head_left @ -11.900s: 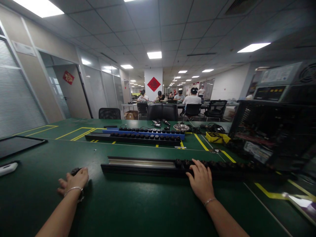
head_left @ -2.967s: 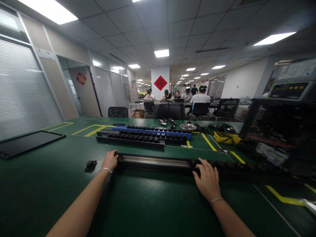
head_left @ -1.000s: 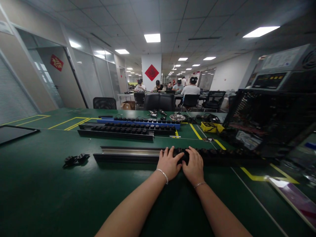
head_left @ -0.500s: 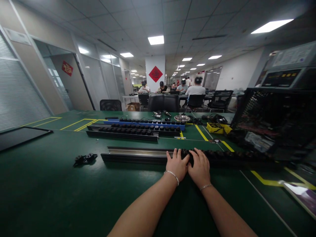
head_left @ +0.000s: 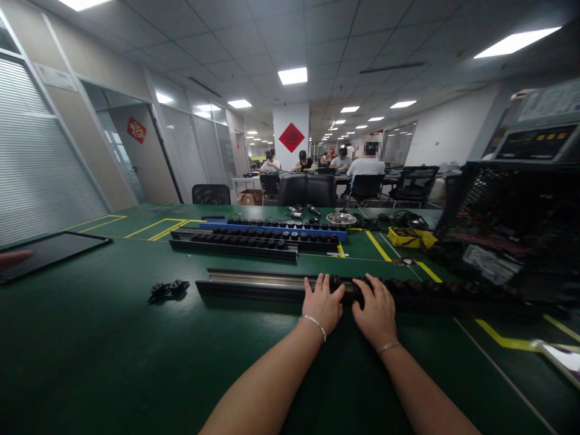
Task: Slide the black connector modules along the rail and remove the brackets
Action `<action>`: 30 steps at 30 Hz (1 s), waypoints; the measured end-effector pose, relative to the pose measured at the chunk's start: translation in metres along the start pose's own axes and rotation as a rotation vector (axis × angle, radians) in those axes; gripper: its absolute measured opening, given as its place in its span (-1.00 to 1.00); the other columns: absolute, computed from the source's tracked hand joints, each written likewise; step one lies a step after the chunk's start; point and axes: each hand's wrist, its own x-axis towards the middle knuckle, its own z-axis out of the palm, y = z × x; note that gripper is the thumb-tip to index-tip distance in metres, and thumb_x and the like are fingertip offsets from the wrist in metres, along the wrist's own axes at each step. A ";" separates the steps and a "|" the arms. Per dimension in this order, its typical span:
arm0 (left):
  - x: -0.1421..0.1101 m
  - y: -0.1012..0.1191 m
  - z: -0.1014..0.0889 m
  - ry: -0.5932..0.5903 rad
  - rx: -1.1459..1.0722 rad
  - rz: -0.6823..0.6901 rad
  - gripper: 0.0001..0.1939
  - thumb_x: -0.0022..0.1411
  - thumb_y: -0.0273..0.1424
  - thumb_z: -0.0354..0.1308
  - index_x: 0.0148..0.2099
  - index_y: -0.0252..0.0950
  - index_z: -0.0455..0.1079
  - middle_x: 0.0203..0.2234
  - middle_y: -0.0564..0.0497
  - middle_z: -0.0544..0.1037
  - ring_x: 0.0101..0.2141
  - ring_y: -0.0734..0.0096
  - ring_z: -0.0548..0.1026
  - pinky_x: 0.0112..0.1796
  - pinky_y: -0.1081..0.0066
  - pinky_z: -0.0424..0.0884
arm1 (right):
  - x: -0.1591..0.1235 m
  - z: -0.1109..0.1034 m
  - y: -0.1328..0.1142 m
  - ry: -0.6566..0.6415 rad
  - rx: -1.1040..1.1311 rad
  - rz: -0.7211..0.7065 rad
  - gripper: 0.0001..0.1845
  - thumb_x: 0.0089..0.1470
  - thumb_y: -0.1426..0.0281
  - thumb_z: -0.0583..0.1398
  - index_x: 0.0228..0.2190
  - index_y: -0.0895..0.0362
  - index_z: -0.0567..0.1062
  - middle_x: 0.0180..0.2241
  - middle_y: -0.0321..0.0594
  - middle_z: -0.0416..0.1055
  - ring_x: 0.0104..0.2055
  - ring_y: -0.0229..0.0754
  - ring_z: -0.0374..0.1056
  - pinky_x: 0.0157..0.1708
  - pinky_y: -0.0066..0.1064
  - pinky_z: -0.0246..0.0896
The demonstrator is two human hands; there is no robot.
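A long black rail with a pale metal channel lies across the green table in front of me. Dark round modules line its right part. My left hand lies over the rail, fingers spread over the far edge and thumb pointing right, beside a dark module. Just to its right, my right hand curves over the rail with its fingertips on the far side. A short gap parts the hands. The fingers hide some of the modules. Two loose black modules sit left of the rail.
Behind are more black rails with modules and a blue rail. A metal bowl, a yellow bin and an open computer case stand farther right. Another person's hand is over a flat black-framed panel at left.
Earlier my left hand was at a loose module, then at the rail's left end; it came right, beside my right hand. The hands have just parted slightly. Another person's hand has appeared at left.
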 end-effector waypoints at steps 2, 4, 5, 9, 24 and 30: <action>-0.001 -0.002 -0.001 0.006 0.005 -0.010 -0.55 0.22 -0.21 -0.07 0.17 -0.02 0.13 0.19 -0.12 0.16 0.20 0.05 0.02 0.10 -0.20 -0.09 | 0.000 0.000 0.000 0.000 -0.009 -0.006 -0.55 -0.08 0.47 0.05 -0.09 0.07 0.38 0.07 -0.09 0.17 0.15 0.02 0.05 0.07 -0.07 0.03; -0.003 -0.005 -0.001 0.017 0.012 -0.019 -0.55 0.22 -0.21 -0.07 0.17 -0.03 0.13 0.19 -0.11 0.16 0.20 0.06 0.02 0.10 -0.19 -0.08 | 0.000 0.000 0.001 -0.004 -0.012 -0.014 -0.56 -0.08 0.46 0.05 -0.10 0.06 0.39 0.07 -0.09 0.16 0.14 0.02 0.04 0.07 -0.07 0.04; -0.004 -0.007 0.000 0.021 0.014 -0.024 -0.55 0.22 -0.21 -0.07 0.17 -0.03 0.13 0.19 -0.11 0.16 0.20 0.06 0.02 0.10 -0.19 -0.08 | 0.000 0.000 0.001 -0.005 -0.010 -0.019 -0.57 -0.08 0.46 0.06 -0.11 0.05 0.41 0.08 -0.10 0.15 0.14 0.03 0.04 0.07 -0.07 0.04; -0.007 -0.013 0.000 0.028 0.013 -0.043 -0.56 0.22 -0.20 -0.07 0.16 -0.02 0.14 0.19 -0.11 0.16 0.20 0.08 0.02 0.10 -0.18 -0.07 | 0.000 0.000 0.001 -0.004 -0.001 -0.027 -0.62 -0.08 0.46 0.07 -0.17 0.03 0.45 0.08 -0.13 0.14 0.14 0.03 0.04 0.06 -0.06 0.03; -0.016 -0.028 -0.007 0.026 0.006 -0.088 -0.58 0.23 -0.19 -0.09 0.14 -0.02 0.18 0.19 -0.09 0.18 0.20 0.09 0.02 0.11 -0.17 -0.11 | 0.000 0.001 0.002 -0.008 0.039 -0.020 -0.78 -0.02 0.27 0.11 -0.32 0.04 0.48 0.10 -0.13 0.13 0.15 0.09 0.02 0.04 0.01 0.02; -0.019 -0.036 -0.006 0.039 0.009 -0.094 -0.59 0.23 -0.19 -0.09 0.13 -0.02 0.18 0.18 -0.10 0.18 0.20 0.10 0.04 0.11 -0.16 -0.10 | 0.000 0.000 0.001 -0.024 0.022 -0.017 -0.77 -0.01 0.26 0.10 -0.31 0.05 0.48 0.10 -0.11 0.12 0.16 0.08 0.00 0.05 0.00 0.01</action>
